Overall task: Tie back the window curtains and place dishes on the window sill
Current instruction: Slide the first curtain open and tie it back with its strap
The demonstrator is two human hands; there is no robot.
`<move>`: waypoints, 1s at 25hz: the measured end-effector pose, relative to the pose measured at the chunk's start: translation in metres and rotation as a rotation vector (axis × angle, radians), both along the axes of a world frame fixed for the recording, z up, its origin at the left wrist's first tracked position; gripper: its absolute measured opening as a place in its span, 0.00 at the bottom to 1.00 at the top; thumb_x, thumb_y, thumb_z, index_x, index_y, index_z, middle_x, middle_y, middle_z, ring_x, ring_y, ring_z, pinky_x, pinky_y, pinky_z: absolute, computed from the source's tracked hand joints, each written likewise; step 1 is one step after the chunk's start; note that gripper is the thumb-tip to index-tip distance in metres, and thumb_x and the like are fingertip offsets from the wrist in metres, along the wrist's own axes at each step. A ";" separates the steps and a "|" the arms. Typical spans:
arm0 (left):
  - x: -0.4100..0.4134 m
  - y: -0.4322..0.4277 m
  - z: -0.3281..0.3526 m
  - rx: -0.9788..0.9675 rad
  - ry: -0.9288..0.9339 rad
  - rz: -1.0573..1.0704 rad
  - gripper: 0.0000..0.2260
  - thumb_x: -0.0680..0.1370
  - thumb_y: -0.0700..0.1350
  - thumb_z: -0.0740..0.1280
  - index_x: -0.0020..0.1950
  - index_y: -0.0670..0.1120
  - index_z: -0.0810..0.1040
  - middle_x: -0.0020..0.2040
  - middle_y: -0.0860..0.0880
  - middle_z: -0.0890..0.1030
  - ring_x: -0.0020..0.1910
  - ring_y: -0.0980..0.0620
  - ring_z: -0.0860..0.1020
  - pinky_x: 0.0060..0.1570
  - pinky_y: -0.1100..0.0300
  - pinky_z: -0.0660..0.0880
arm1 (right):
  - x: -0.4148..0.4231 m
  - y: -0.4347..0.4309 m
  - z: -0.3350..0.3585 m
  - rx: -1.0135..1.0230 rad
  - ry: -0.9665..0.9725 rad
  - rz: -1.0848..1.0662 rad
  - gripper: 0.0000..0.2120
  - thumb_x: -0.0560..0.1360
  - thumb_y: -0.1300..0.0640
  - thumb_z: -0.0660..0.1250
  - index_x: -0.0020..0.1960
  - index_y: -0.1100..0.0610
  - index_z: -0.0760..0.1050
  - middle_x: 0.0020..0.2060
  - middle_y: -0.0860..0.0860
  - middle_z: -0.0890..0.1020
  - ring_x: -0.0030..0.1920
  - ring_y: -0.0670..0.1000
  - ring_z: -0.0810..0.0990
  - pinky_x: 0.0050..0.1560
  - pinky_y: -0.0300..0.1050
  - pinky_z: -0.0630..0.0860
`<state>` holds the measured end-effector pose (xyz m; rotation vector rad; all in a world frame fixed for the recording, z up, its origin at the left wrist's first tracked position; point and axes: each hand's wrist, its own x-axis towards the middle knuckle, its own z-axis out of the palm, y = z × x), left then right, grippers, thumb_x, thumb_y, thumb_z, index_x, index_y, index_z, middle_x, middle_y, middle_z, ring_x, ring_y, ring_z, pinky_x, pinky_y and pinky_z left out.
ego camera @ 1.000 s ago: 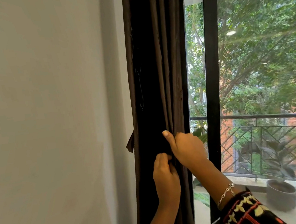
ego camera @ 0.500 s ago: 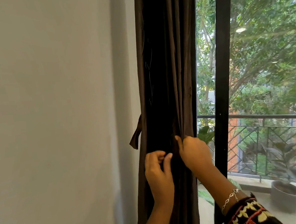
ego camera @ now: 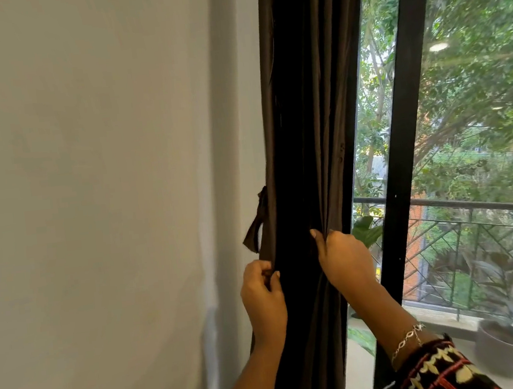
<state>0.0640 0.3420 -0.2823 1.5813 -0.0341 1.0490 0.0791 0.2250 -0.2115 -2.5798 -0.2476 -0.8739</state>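
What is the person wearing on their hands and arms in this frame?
The left hand and its forearm are bare: no sleeve, watch or jewellery in view. The right hand shows no rings; its wrist carries a thin silver chain bracelet. Below it starts a dark sleeve patterned with cream leaf shapes and red-orange lines.

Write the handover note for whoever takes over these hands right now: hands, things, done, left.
Left hand pinches the wall-side edge of the dark curtain. Right hand grips its folds on the window side.
Tie strap hangs loose at the curtain's wall edge, not wrapped round it.
Done: curtain gathered into a bunch beside the window frame.
Left: wrap and tie the strap, then put dishes on the sill. No dishes in view; a grey pot stands there.
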 end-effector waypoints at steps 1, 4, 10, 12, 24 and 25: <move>-0.003 -0.004 -0.001 0.032 -0.025 0.003 0.11 0.73 0.30 0.65 0.41 0.46 0.72 0.37 0.54 0.74 0.36 0.58 0.74 0.39 0.67 0.72 | 0.002 0.001 0.000 -0.003 0.003 -0.007 0.21 0.80 0.45 0.50 0.38 0.59 0.67 0.26 0.49 0.67 0.32 0.56 0.74 0.32 0.45 0.69; -0.008 -0.020 -0.002 0.124 -0.078 -0.009 0.12 0.72 0.29 0.64 0.39 0.46 0.71 0.37 0.55 0.71 0.35 0.61 0.71 0.37 0.73 0.69 | 0.006 0.005 0.000 0.019 0.010 -0.001 0.24 0.79 0.42 0.48 0.31 0.57 0.62 0.25 0.49 0.67 0.28 0.53 0.70 0.26 0.43 0.61; -0.005 -0.038 -0.002 0.168 -0.084 -0.081 0.06 0.73 0.30 0.63 0.40 0.38 0.76 0.37 0.55 0.72 0.36 0.61 0.71 0.38 0.74 0.70 | 0.010 0.007 -0.012 -0.002 -0.013 0.092 0.26 0.76 0.38 0.53 0.27 0.55 0.59 0.22 0.49 0.66 0.25 0.52 0.70 0.26 0.41 0.62; -0.002 -0.038 -0.006 0.237 -0.046 -0.100 0.04 0.75 0.34 0.64 0.43 0.39 0.77 0.40 0.54 0.74 0.39 0.60 0.71 0.40 0.75 0.69 | 0.013 0.006 -0.015 0.025 -0.006 0.061 0.23 0.79 0.44 0.51 0.29 0.54 0.60 0.24 0.49 0.67 0.29 0.54 0.72 0.26 0.41 0.62; 0.039 -0.025 0.054 0.128 -0.049 -0.221 0.27 0.76 0.44 0.66 0.73 0.46 0.60 0.58 0.46 0.75 0.54 0.51 0.75 0.51 0.68 0.73 | 0.012 -0.010 -0.026 0.025 -0.052 0.116 0.18 0.81 0.49 0.51 0.36 0.55 0.66 0.25 0.47 0.67 0.25 0.48 0.68 0.26 0.39 0.61; 0.040 -0.026 0.061 0.099 -0.057 -0.268 0.25 0.78 0.47 0.62 0.73 0.48 0.60 0.61 0.46 0.75 0.57 0.50 0.75 0.56 0.65 0.73 | 0.011 -0.010 -0.026 0.023 -0.058 0.119 0.18 0.81 0.49 0.51 0.36 0.55 0.66 0.25 0.47 0.66 0.26 0.48 0.68 0.26 0.40 0.62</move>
